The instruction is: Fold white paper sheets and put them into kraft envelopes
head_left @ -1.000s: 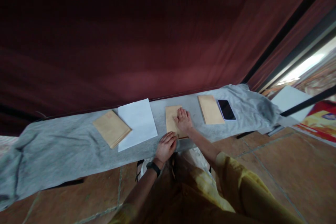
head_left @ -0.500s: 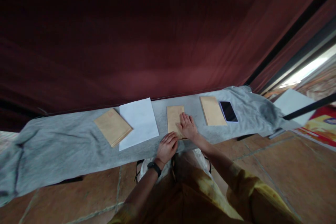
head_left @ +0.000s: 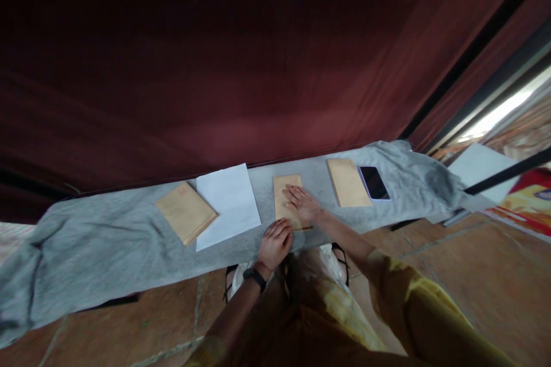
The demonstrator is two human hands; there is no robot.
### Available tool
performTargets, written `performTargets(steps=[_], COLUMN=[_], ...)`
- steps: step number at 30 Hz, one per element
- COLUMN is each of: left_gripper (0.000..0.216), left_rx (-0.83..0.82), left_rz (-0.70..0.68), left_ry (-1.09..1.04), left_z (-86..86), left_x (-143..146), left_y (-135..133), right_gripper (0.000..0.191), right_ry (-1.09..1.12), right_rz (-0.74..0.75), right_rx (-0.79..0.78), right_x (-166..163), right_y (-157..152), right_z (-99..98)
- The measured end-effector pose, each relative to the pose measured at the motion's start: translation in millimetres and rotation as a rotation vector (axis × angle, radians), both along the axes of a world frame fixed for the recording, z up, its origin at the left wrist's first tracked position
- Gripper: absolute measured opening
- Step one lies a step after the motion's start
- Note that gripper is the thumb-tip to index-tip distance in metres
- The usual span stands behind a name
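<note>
A brown paper envelope [head_left: 282,189] lies on the grey cloth in front of me. My right hand [head_left: 302,204] rests flat across its middle, fingers stretched toward the left. At the envelope's lower left corner lies my left hand [head_left: 275,243], palm down with its fingers extended and a dark band on the wrist. To the left, a stack of brown envelopes [head_left: 186,212] overlaps some white paper [head_left: 230,203]. Another stack of brown envelopes [head_left: 348,183] sits to the right, beside a phone [head_left: 374,183] with a dark screen.
The grey cloth [head_left: 107,241] covers a long narrow bench. Behind it hangs a dark red curtain [head_left: 258,69]. A dark bar [head_left: 508,175] crosses at the right, over a white sheet and a red and yellow printed package [head_left: 527,203]. Tiled floor [head_left: 172,315] lies below.
My right hand has slid left across the envelope, its fingers now pointing more to the left. My left hand stays nearly in place at the lower corner.
</note>
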State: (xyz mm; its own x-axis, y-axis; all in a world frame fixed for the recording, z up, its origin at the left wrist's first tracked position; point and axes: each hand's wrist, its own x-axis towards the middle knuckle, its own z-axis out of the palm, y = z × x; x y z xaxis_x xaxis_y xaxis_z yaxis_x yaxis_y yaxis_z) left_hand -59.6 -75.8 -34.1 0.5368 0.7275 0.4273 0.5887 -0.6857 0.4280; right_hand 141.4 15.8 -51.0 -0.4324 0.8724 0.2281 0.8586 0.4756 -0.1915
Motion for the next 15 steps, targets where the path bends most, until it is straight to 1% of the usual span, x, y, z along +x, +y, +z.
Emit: performTargets(steps=[4,7,9,15], left_gripper=[0.025,0.025,0.025,0.024], left_rx=[0.0,0.002,0.007,0.026], left_rz=[-0.001,-0.001,-0.002,0.002], left_ry=[-0.016,-0.013,0.0,0.012], left_z=[-1.6,-3.7,-4.6,-3.9], left_x=[-0.7,-1.3,-1.4,0.0], left_y=[0.0,0.2,0.4,0.4], right_gripper=[0.056,0.06,0.061,0.056], right_ry=[0.011,0.009,-0.008,-0.06], right_rz=[-0.128,-0.179,-0.151,0.084], right_rx=[-0.009,-0.016,-0.026,-0.136], right_x=[-3.7,-6.9,-7.4,-1.4], right_y=[14.5,13.4,7.6,-18.5], right_z=[1.0,0.1,0.0,5.7])
